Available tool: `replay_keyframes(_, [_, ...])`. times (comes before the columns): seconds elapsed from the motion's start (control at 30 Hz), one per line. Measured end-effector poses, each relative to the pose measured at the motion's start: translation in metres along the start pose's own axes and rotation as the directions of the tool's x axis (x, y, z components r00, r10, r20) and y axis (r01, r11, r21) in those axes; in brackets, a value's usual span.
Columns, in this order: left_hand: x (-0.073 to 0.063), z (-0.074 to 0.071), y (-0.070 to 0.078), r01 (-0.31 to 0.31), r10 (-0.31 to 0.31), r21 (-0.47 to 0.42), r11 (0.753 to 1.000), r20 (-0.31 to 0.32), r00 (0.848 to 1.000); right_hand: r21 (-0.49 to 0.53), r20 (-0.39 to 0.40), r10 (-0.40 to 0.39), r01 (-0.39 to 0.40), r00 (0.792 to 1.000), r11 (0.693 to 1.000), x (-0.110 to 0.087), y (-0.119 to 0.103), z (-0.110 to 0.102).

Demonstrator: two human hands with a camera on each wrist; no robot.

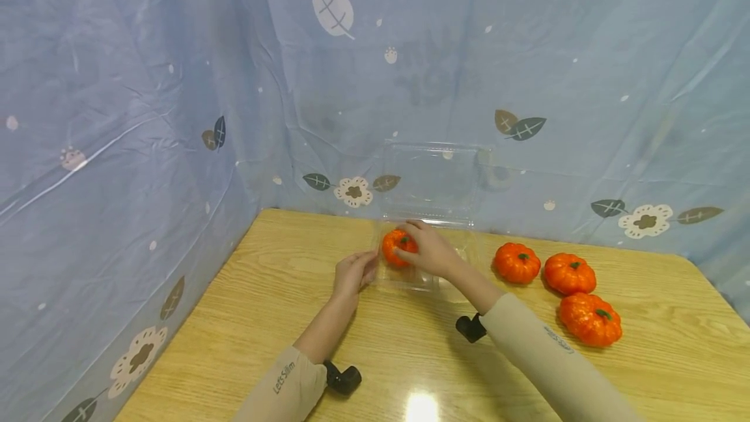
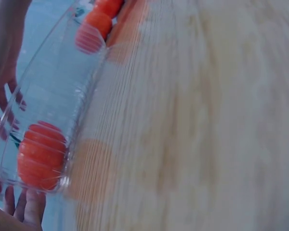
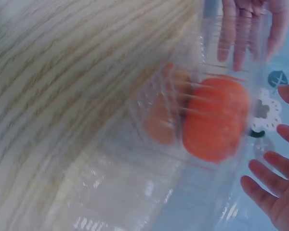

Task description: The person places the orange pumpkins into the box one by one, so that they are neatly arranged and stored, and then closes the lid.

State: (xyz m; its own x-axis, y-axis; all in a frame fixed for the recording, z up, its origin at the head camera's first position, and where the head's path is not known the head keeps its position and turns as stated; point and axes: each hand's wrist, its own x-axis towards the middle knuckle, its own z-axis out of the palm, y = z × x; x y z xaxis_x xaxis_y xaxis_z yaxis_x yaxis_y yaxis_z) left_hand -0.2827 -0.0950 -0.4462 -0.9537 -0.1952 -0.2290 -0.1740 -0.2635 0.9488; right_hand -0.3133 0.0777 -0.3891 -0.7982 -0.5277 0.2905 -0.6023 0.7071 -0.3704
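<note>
A clear plastic clamshell box [image 1: 404, 286] stands on the table with its lid [image 1: 431, 181] raised at the back. Inside its left end sits a small orange pumpkin [image 1: 394, 247] with a green stem, also plain through the wall in the left wrist view. My right hand [image 1: 430, 249] is over the box beside this pumpkin; the right wrist view shows its fingers [image 3: 267, 185] spread and apart from it. At the box's left end is my left hand [image 1: 353, 273], its fairly straight fingers [image 3: 242, 43] against the end wall.
Three more orange pumpkins lie right of the box: one nearest it [image 1: 517, 263], another beside that [image 1: 569, 273], and one closer to me [image 1: 590, 319]. A blue patterned cloth [image 1: 469, 83] hangs behind and left of the wooden table [image 1: 263, 318].
</note>
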Motion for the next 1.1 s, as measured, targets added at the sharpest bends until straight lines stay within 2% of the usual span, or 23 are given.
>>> replay_keyframes(0.17, [-0.002, -0.001, 0.000, 0.016, -0.016, 0.002, 1.000, 0.008, 1.000, 0.067, 0.045, -0.021, 0.018, 0.999, 0.998, -0.008, 0.000, -0.011])
replay_keyframes(0.27, [-0.003, -0.002, -0.001, 0.014, -0.014, 0.002, 1.000, 0.017, 1.000, 0.087, 0.112, -0.056, 0.046, 0.992, 0.995, -0.012, 0.000, -0.020])
replay_keyframes(0.4, [-0.002, -0.003, -0.002, 0.010, -0.010, 0.000, 1.000, 0.020, 1.000, 0.106, 0.235, -0.084, 0.060, 0.968, 0.993, -0.017, 0.000, -0.035])
replay_keyframes(0.53, [-0.002, -0.002, -0.002, 0.007, -0.007, -0.001, 1.000, 0.015, 1.000, 0.094, 0.319, -0.045, 0.016, 0.947, 0.995, -0.024, 0.000, -0.049])
replay_keyframes(0.67, [-0.002, -0.001, -0.001, 0.009, -0.009, -0.002, 1.000, 0.018, 1.000, 0.100, 0.353, -0.023, -0.013, 0.935, 0.995, -0.031, 0.001, -0.061])
replay_keyframes(0.9, [-0.001, 0.000, -0.001, 0.016, -0.016, -0.011, 1.000, 0.017, 1.000, 0.110, 0.404, -0.045, 0.001, 0.913, 0.994, -0.045, 0.002, -0.075])
replay_keyframes(1.1, [-0.003, -0.001, -0.001, 0.002, -0.002, -0.016, 1.000, 0.016, 1.000, 0.083, 0.394, -0.009, -0.025, 0.919, 0.996, -0.055, 0.002, -0.079])
